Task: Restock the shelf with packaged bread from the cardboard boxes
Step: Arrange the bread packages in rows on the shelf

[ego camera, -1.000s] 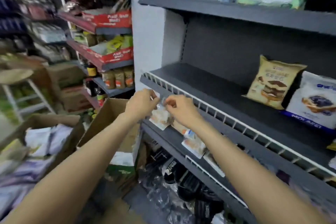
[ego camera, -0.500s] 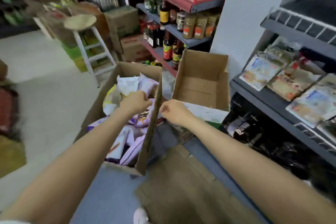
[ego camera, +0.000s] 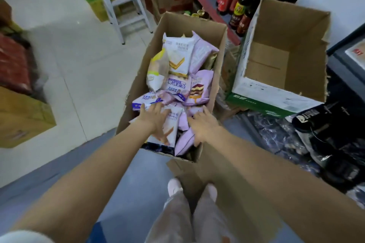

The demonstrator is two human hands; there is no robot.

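An open cardboard box (ego camera: pixel 132 92) stands on the floor in front of me, filled with several packaged breads in white, purple and yellow wrappers. My left hand (ego camera: pixel 155 118) reaches in with spread fingers and rests on a white bread package (ego camera: pixel 171 134) at the near end. My right hand (ego camera: pixel 203 125) lies with spread fingers on the purple packages (ego camera: pixel 184 142) beside it. Neither hand grips anything. Another white package (ego camera: pixel 177 55) stands upright at the far end. Only a dark corner of the shelf (ego camera: pixel 347 59) shows at the right edge.
An empty cardboard box (ego camera: pixel 286 61) stands to the right of the full one. Sauce bottles (ego camera: pixel 237 0) line a low shelf behind. A white step stool (ego camera: pixel 122 2) stands far left, flattened cardboard (ego camera: pixel 227 179) lies under my feet, dark packaged goods (ego camera: pixel 325 128) at right.
I have turned from the shelf down to the boxes. Both hands left the packages on the shelf, passed the box flap, and now lie on the bread inside the box.
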